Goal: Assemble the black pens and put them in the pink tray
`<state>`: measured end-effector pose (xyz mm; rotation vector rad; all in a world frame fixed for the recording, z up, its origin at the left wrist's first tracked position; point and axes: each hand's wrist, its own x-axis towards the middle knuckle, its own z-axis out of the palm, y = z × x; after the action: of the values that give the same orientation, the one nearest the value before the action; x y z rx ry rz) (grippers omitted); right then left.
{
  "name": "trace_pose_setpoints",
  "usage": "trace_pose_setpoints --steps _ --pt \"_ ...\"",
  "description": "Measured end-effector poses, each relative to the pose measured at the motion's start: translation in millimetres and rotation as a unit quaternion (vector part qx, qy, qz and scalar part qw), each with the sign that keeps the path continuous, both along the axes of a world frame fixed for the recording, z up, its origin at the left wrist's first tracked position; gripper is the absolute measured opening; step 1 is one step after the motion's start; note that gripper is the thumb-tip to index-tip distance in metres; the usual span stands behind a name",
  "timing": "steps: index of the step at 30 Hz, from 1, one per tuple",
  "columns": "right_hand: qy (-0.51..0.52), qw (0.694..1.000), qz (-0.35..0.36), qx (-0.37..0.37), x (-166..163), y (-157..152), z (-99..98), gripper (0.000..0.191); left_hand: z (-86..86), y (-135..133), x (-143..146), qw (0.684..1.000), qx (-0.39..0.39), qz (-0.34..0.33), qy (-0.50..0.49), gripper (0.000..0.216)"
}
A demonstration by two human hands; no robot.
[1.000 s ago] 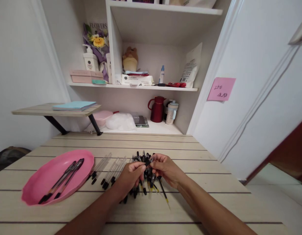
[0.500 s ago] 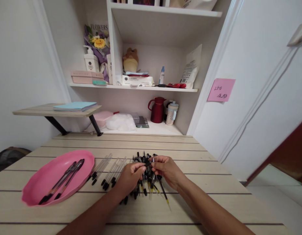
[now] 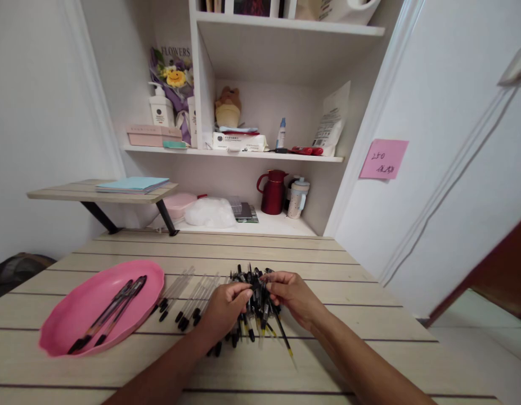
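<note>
Both hands meet over a pile of black pen parts (image 3: 251, 332) in the middle of the table, with refills and caps among them. My left hand (image 3: 227, 306) is closed in a pinch, with a small dark pen part at its fingertips. Close beside it, my right hand (image 3: 292, 293) also pinches; a small clear-and-dark piece shows at its fingertips, too small to name surely. Left of the pile lie several clear pen barrels (image 3: 203, 292) with black ends. A pink tray (image 3: 58, 326) farther left holds a few assembled pens (image 3: 112, 312). One refill (image 3: 283, 334) with a yellow section sticks out toward me.
A raised wooden stand (image 3: 75, 191) with blue paper (image 3: 131, 184) on it stands at the back left. Behind the table, a white shelf holds a red jug (image 3: 273, 194), a cup (image 3: 297, 198) and a plastic bag (image 3: 210, 212). A pink note (image 3: 383, 159) is on the right wall.
The view has tilted slightly, so everything sits a little lower. My fingers have shifted slightly, with the fingertips of both hands still close together over the pile.
</note>
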<state>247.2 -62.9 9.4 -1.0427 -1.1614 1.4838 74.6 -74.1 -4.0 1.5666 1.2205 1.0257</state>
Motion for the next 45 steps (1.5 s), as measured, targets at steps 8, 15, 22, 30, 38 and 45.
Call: trace_pose_setpoints --steps 8,15,22,30,38,45 --pt "0.014 1.000 0.013 -0.007 -8.4 -7.5 -1.6 0.031 1.6 -1.0 0.3 0.995 0.076 -0.017 0.064 0.030" --pt "0.028 0.999 -0.030 0.001 -6.8 -5.6 0.8 0.022 3.2 -1.7 -0.8 0.994 0.084 -0.014 0.073 0.032" --pt "0.106 0.994 -0.021 -0.026 1.0 -0.3 -5.6 0.025 1.3 -0.3 -1.7 0.992 0.085 -0.011 0.097 0.035" --pt "0.141 0.990 0.008 -0.014 -3.1 -3.4 -7.9 0.025 6.2 -2.2 -2.3 0.987 0.098 -0.027 0.128 0.036" --pt "0.100 0.994 0.030 0.006 -5.7 -4.1 -13.8 0.031 5.2 -2.2 -1.8 0.987 0.101 -0.027 0.119 0.034" --pt "0.041 0.998 0.023 0.032 -8.4 -7.3 -13.8 0.040 2.9 -2.1 -1.0 0.994 0.069 -0.038 0.074 0.032"
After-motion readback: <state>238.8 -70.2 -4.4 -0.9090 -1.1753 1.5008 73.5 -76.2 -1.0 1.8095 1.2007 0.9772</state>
